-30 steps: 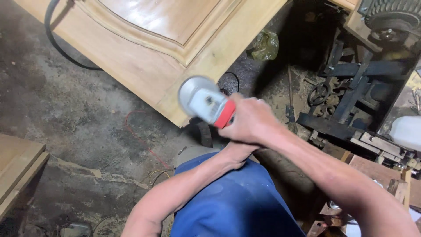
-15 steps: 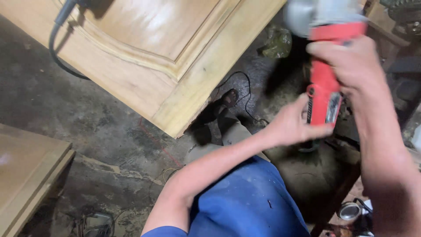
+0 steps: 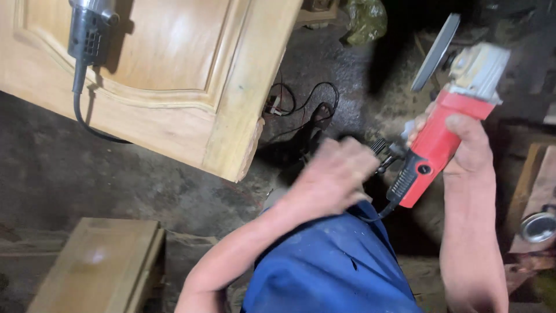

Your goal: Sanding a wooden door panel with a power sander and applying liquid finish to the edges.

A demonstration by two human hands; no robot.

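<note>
The red angle grinder (image 3: 443, 136) is held up at the right, its disc clear of the wooden door panel (image 3: 174, 87) at the far left; the right hand (image 3: 463, 145) is wrapped around its body; the left hand (image 3: 333, 177) is blurred near the cord end, its fingers not readable; no sanding contact is seen, so the panel work is judged not under way.

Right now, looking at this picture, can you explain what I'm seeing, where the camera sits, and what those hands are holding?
The camera sits on a person's head and looks down at their own arms. The right hand grips a red angle grinder with its disc tilted up. The left hand, blurred, is close to the grinder's rear end, where the cord leaves it. Upper left lies a wooden panel door with a second grey power tool resting on it. Below are the person's blue trousers and a dusty floor.
</note>
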